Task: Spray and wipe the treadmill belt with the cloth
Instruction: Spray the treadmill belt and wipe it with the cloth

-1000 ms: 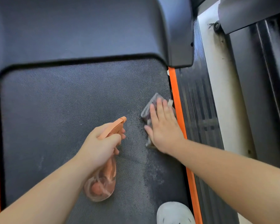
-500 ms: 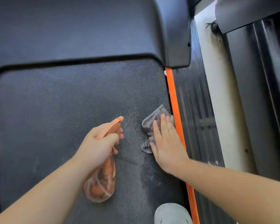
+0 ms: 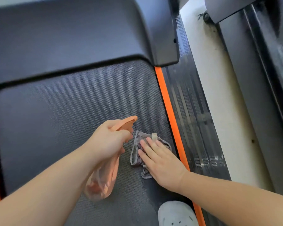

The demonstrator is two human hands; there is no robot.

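Right hand (image 3: 160,162) flat, fingers straight, pressing crumpled grey cloth (image 3: 138,154) onto belt (image 3: 64,111), near orange edge strip (image 3: 170,111). Cloth ribbed, small pale tag on top. Left hand (image 3: 108,141) curled round translucent orange spray bottle (image 3: 103,180), nozzle forward. Belt dark, fine woven texture. Pale shoe (image 3: 176,214) at bottom.

Both my forearms reach in bare from the bottom corners, wrists roughly straight, left hand (image 3: 109,142) fisted round the neck of the spray bottle (image 3: 103,181), right hand (image 3: 162,162) just beside it, palm down, fingers straight and close together, pressing flat on the cloth (image 3: 136,154).
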